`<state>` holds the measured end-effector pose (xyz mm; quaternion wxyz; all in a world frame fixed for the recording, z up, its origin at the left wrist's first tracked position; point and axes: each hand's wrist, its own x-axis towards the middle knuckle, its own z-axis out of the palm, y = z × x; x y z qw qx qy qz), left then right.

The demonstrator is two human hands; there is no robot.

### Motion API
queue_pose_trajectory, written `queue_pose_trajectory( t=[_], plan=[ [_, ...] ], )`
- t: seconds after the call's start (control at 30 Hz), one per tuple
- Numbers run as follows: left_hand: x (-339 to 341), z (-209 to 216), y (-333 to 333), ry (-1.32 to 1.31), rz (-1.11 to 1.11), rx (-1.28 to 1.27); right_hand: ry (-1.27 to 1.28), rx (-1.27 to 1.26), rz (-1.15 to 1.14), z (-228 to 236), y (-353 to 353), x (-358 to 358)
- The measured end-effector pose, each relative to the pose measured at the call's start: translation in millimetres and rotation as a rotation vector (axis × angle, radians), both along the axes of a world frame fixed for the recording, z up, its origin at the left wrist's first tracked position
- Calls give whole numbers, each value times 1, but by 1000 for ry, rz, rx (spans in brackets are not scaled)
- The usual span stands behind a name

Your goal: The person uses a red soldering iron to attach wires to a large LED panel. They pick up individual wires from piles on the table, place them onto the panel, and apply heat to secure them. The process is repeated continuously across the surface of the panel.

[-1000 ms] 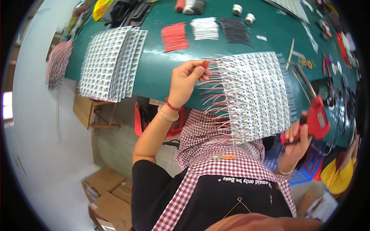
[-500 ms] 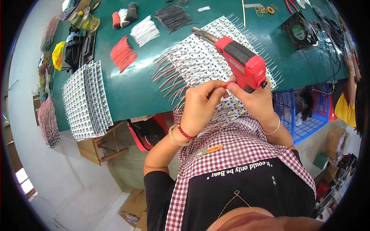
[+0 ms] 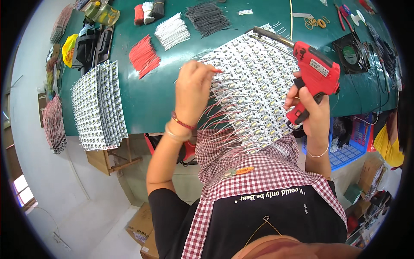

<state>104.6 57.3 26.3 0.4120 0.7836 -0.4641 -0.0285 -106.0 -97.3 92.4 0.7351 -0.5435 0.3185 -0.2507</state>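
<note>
A red soldering gun with a dark grip is in my right hand, fingers wrapped round the handle. Its long metal tip points up and left over the far part of a white circuit-board panel. Red and white wires stick out along the panel's left side. My left hand, over that wired edge, pinches a small bundle of short red wires; how many is hidden by the fingers. The panel's near corner reaches over the table edge to my checked apron.
Piles of red wires, white wires and black wires lie farther back on the green table. Overlapping panels hang past the left edge. At right are a small fan, pliers and a blue basket below.
My hands have parted from near each other. The left hand went left and up with the red wires; the right hand shifted right with the soldering gun. More of the panel now shows.
</note>
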Motion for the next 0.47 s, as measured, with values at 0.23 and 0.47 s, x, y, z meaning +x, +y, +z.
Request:
queue_pose_trajectory(
  t=[0.23, 0.47],
  plan=[
    [35, -30, -27, -363, -261, 9, 273, -10, 115, -5, -5, 12],
    [30, -30, -24, -432, -287, 68, 392, -85, 141, -5, 2, 19]
  ],
)
